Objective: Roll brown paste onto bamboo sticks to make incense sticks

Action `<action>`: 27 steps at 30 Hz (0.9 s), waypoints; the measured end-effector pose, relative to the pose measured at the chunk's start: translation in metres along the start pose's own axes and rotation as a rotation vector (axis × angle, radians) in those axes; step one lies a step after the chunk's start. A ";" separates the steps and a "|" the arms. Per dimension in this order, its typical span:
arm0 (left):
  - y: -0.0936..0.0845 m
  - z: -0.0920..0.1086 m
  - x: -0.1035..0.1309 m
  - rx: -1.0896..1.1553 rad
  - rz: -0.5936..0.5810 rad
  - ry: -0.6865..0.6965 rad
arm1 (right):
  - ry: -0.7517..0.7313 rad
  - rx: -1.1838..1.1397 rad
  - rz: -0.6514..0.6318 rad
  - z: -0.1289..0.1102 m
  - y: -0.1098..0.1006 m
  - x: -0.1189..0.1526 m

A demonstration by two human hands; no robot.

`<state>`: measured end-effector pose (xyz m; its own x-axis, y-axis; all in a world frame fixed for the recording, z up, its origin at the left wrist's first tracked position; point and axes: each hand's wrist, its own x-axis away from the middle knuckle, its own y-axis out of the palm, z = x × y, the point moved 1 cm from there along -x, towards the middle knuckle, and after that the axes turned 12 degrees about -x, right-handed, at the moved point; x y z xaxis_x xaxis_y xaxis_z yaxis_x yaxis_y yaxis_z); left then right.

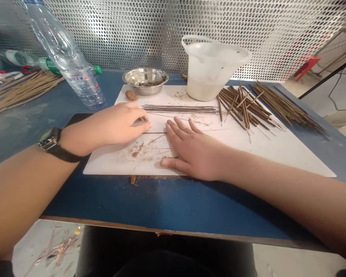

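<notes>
My left hand point(123, 123), with a dark watch at the wrist, pinches the left end of a thin dark stick point(158, 133) between thumb and fingers. Flat on the white board point(271, 157) lies my right hand point(190, 148), fingers stretched out, its fingertips over the same stick; the part under the palm is hidden. Just beyond the hands is a row of thin dark sticks point(181, 109) laid side by side. Brown crumbs point(137, 151) are scattered between my hands. A brown lump point(131, 95) sits near the metal bowl point(146, 81).
A white plastic bucket point(204, 73) stands at the board's back edge. To its right lie a pile of brown-coated sticks point(245, 105) and a bundle point(288, 107). On the left are a water bottle point(66, 57) and tan sticks point(20, 92). Perforated metal point(132, 30) closes the back.
</notes>
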<state>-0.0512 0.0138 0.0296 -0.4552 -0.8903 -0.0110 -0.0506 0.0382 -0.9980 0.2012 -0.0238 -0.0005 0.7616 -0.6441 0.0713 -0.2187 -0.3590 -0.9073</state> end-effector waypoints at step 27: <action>0.006 -0.011 0.001 0.000 0.004 0.007 | 0.040 0.033 0.059 0.010 -0.006 0.012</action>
<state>-0.0617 0.0181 0.0243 -0.4618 -0.8868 -0.0149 -0.0482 0.0419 -0.9980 0.2178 -0.0228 0.0012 0.7228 -0.6902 0.0333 -0.2417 -0.2976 -0.9236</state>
